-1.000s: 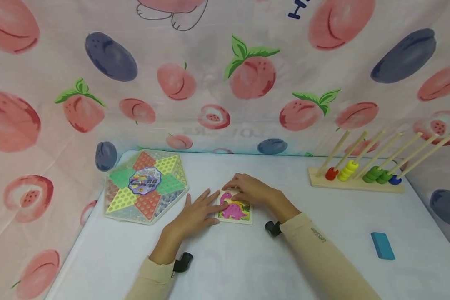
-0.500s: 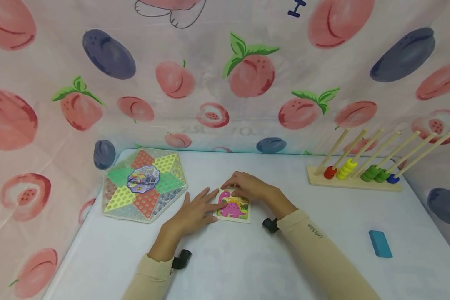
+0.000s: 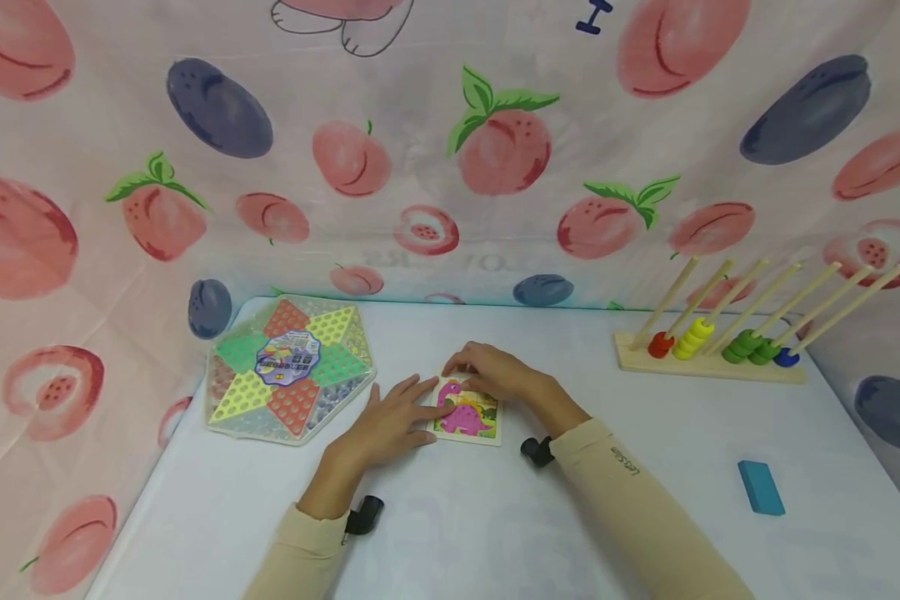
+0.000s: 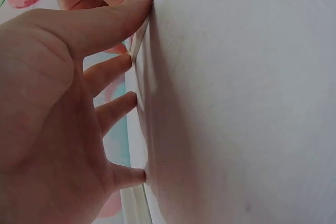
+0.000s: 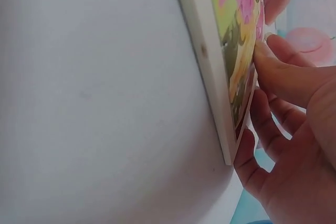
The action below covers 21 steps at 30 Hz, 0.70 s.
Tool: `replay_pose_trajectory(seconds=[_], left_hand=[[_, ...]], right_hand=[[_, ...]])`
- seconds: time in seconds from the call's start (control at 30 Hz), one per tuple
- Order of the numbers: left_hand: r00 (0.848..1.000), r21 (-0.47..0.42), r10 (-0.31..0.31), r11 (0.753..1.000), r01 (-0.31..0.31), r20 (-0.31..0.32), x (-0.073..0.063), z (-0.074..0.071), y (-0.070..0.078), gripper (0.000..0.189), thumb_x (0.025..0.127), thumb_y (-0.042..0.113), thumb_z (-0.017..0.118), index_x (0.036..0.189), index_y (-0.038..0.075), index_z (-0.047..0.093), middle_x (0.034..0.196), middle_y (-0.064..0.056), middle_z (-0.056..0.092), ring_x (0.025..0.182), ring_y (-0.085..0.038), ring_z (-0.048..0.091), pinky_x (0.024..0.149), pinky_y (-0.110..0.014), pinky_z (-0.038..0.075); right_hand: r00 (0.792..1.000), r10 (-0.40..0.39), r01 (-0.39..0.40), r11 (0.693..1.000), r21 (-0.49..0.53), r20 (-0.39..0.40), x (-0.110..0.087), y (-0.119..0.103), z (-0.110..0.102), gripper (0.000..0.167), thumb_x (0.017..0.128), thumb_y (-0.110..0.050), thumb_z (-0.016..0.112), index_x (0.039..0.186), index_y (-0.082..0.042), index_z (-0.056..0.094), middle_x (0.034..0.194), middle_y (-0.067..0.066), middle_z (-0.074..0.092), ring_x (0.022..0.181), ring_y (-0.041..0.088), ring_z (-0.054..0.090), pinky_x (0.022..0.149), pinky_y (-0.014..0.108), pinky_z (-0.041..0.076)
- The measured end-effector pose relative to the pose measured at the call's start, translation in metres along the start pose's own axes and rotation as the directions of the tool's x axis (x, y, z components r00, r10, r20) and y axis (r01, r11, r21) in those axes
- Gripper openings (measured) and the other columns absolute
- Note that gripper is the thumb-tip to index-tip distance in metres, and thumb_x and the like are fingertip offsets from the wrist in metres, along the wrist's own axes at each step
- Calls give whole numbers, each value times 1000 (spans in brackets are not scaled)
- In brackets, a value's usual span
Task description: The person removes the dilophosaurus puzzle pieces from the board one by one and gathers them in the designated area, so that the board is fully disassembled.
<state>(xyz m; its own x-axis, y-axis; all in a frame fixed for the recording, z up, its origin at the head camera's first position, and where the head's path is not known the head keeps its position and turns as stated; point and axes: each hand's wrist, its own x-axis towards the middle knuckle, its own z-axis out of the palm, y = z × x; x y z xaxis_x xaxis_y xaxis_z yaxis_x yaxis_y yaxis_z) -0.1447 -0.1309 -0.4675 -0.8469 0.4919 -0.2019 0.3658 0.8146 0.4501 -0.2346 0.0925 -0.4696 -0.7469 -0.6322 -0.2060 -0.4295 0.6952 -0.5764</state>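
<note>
Currently, the scene reads as follows.

Work surface: white table (image 3: 495,533), backed and flanked by a pink cloth printed with peaches and plums (image 3: 420,167).
Far left item: hexagonal plastic Chinese-checkers board with coloured triangles (image 3: 291,371), lying flat, just left of the left hand and not touching it.
Far right item: wooden abacus frame with slanted rods and red, yellow, green and blue rings (image 3: 720,346), well apart from both hands.
Near right item: small blue rectangular block (image 3: 761,487), lying flat, well apart from the right forearm.
Obstructions: nothing lies between the hands and the puzzle; the right hand covers the puzzle's far edge in the head view.
Worked item: small square wooden puzzle board with a pink dinosaur picture (image 3: 467,414), flat on the table at centre, between the two hands.
Left hand (image 3: 387,425): fingers straight and spread; fingertips touch the table and the puzzle's left edge, with one finger reaching the dinosaur's head. The left wrist view shows the thumb (image 4: 105,19) pressed along the board's edge.
Right hand (image 3: 495,373): fingers curved over the puzzle's far edge. The right wrist view shows fingertips (image 5: 265,56) pressed on the picture surface at that edge; whether a loose piece is pinched cannot be told.
</note>
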Motion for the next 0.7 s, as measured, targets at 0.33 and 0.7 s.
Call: replay_pose_trajectory(seconds=[0.33,0.7], left_hand=[[1000,21,6,1000,-6,0,1,0,-2,48,93,36,73,140,39,61,167,0,36,159,-35,23,117,-82,10],[999,31,26,999,-25,-19,1,0,-3,49,91,37,74,139,37,62,166,-1,39,158,-35,25,115,-84,12]], right_hand=[[1000,-13,13,1000,-1,-17,4,-2,1,29,95,-11,71,123,-18,69,121,3,69,117,20,58,111,41,50],[999,31,-28,996,81,-34,6,2,2,23,92,-19,76,114,-17,70,102,0,70,93,13,60,90,28,56]])
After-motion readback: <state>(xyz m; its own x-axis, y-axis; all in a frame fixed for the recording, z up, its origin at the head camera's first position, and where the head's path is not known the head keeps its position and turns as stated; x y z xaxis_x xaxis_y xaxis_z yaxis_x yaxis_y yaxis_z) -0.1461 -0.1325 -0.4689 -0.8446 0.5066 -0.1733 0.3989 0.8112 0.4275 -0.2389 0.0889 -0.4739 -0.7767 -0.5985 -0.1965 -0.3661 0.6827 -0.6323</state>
